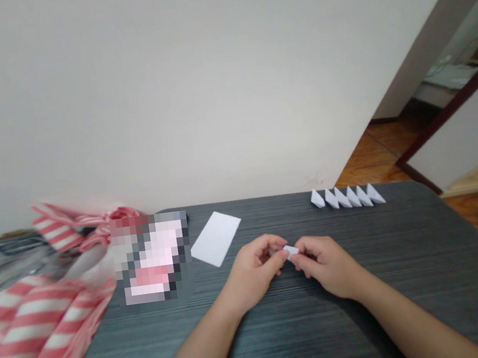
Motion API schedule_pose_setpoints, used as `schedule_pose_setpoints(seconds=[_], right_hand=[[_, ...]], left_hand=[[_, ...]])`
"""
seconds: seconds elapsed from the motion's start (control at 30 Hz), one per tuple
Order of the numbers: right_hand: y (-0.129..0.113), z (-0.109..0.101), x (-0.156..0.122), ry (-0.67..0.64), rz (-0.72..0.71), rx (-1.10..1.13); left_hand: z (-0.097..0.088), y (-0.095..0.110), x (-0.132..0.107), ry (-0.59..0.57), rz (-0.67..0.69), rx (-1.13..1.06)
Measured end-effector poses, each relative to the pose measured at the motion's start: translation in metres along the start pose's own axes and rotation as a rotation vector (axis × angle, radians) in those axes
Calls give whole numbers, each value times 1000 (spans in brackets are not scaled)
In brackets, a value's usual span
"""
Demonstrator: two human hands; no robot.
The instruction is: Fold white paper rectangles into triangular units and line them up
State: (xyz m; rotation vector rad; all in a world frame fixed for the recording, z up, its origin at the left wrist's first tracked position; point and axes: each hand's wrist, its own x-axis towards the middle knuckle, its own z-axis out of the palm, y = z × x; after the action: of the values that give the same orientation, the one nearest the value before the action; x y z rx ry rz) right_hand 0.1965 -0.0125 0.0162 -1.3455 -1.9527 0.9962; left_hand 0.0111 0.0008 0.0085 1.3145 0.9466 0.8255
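My left hand (255, 268) and my right hand (327, 264) meet over the middle of the dark grey table (408, 262). Both pinch a small folded piece of white paper (291, 250) between their fingertips, just above the tabletop. A flat white paper slip (216, 238) lies to the left of my hands. Several folded white paper triangles (347, 196) stand in a row at the table's far right edge, by the wall.
A red-and-white striped plastic bag (31, 312) lies at the left and spills onto the table's left edge. A blurred pink-and-white patch (152, 258) sits beside it. A plain wall stands behind the table; wooden floor and a doorway (445, 110) are at the right.
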Motion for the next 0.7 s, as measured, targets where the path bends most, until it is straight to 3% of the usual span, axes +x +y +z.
schedule_pose_setpoints(seconds=[0.2, 0.7], right_hand=[[0, 1, 0, 2, -2, -36], [0, 1, 0, -37, 57, 18]], left_hand=[[-3, -1, -1, -8, 29, 194], [-3, 0, 0, -13, 61, 275]])
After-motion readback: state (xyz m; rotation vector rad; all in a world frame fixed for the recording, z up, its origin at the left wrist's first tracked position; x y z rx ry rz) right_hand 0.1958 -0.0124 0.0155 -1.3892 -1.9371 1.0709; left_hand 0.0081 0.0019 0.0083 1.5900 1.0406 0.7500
